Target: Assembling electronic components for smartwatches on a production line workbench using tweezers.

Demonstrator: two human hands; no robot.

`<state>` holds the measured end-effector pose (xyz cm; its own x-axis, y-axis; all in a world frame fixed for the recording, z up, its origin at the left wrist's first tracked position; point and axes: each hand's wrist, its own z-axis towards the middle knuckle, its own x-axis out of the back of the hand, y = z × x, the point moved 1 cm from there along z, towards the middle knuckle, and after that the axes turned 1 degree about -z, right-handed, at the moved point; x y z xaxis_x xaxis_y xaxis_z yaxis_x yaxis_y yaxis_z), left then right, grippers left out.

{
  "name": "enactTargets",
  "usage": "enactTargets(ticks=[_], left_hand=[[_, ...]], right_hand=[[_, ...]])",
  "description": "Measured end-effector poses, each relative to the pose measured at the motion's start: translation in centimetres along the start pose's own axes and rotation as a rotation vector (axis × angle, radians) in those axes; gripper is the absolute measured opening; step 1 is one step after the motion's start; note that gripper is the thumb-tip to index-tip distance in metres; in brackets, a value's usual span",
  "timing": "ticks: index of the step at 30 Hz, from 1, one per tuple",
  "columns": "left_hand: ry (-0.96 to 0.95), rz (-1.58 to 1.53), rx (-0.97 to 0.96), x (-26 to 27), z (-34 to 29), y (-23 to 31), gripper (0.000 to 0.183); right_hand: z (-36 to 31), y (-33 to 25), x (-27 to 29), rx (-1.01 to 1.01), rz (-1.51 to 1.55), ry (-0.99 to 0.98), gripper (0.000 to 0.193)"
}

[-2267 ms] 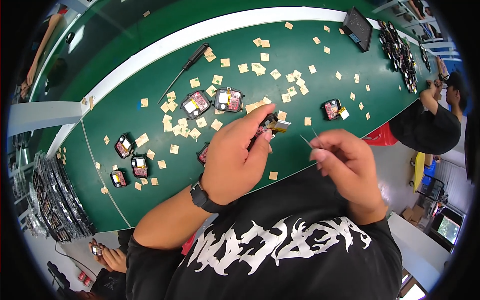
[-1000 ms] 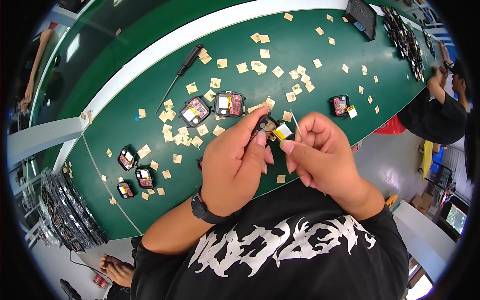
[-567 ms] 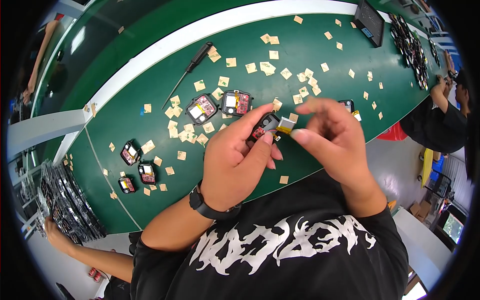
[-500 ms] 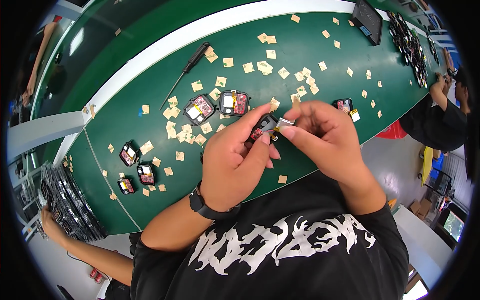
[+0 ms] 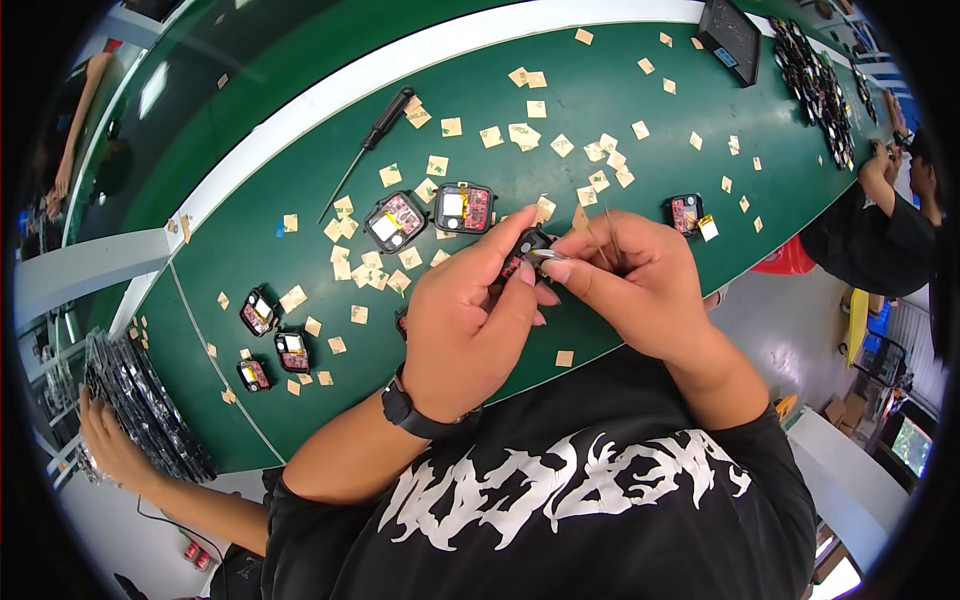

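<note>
My left hand [image 5: 462, 305] is closed round a small black watch case [image 5: 532, 240], its red circuit board partly hidden by my fingers. My right hand [image 5: 640, 280] pinches a small silver battery [image 5: 549, 254] at the case's near right edge. Thin metal prongs [image 5: 608, 232], apparently tweezers, stick up from among the right-hand fingers. Just beyond my hands lie two open watch cases, one upright [image 5: 464, 208] and one tilted [image 5: 396, 221], each with a red board and a white part. Another case [image 5: 686, 214] rests to the right, its silver battery [image 5: 708, 228] hanging out beside it.
Cream paper squares [image 5: 525, 136] are scattered over the green table [image 5: 480, 80]. A black screwdriver [image 5: 380, 130] lies at the left. Three smaller cases [image 5: 292, 350] sit at the near left. A black tray [image 5: 730, 42] stands far right. Co-workers' hands [image 5: 110, 440] show at both sides.
My right hand has moved slightly left and brought the battery closer to the case. The battery now shows its thin edge. At the left, the co-worker's hand has shifted over the stacked parts.
</note>
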<state>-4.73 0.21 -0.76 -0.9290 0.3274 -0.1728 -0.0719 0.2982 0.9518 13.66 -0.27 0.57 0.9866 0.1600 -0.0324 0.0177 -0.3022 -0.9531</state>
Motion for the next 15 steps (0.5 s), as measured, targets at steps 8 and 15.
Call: enactTargets(ticks=[8, 15], left_hand=[[-0.059, 0.025, -0.066, -0.16, -0.06, -0.59, 0.049], [-0.091, 0.13, -0.105, -0.01, -0.02, -0.23, 0.048]], right_hand=[[0.44, 0.46, 0.36, -0.063, 0.079, -0.017, 0.012], [0.72, 0.44, -0.06, -0.052, 0.15, 0.044, 0.013]])
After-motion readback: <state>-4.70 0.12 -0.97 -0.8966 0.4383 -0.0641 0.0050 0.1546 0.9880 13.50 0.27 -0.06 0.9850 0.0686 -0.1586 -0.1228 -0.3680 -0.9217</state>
